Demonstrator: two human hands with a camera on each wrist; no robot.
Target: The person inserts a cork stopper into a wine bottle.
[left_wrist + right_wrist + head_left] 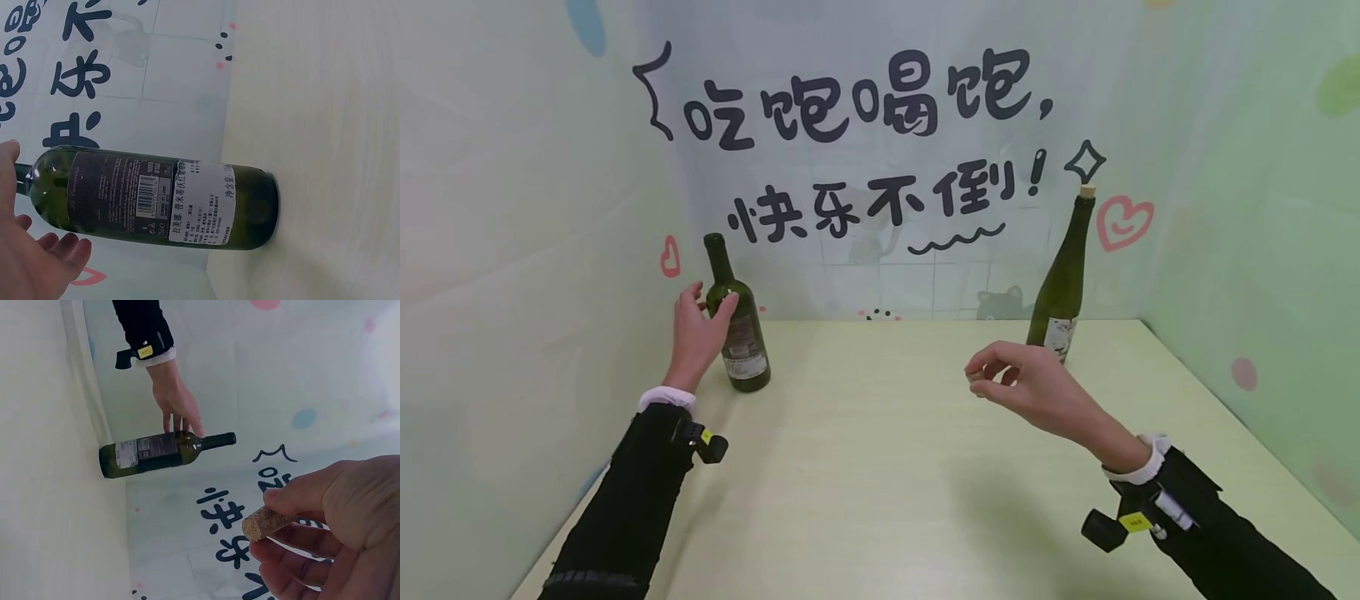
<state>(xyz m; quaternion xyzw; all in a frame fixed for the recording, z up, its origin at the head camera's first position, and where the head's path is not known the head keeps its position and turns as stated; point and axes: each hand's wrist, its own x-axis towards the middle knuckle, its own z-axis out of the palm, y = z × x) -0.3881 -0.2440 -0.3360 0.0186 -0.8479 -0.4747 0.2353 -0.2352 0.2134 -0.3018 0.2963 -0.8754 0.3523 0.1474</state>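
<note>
At the left of the table stands a dark green wine bottle, upright, its mouth uncorked and its back labels legible in part in the left wrist view. My left hand is at its shoulder, thumb over the front and fingers on the left side, spread rather than wrapped around the glass. Contact is hard to judge. Over the table's right half, my right hand pinches a speckled cork between thumb and fingers. One end of that cork sticks out past the fingertips.
A second, slimmer green bottle with a cork in its mouth stands at the back right, its lower part behind my right hand. The pale table meets a printed cloth backdrop behind and on both sides.
</note>
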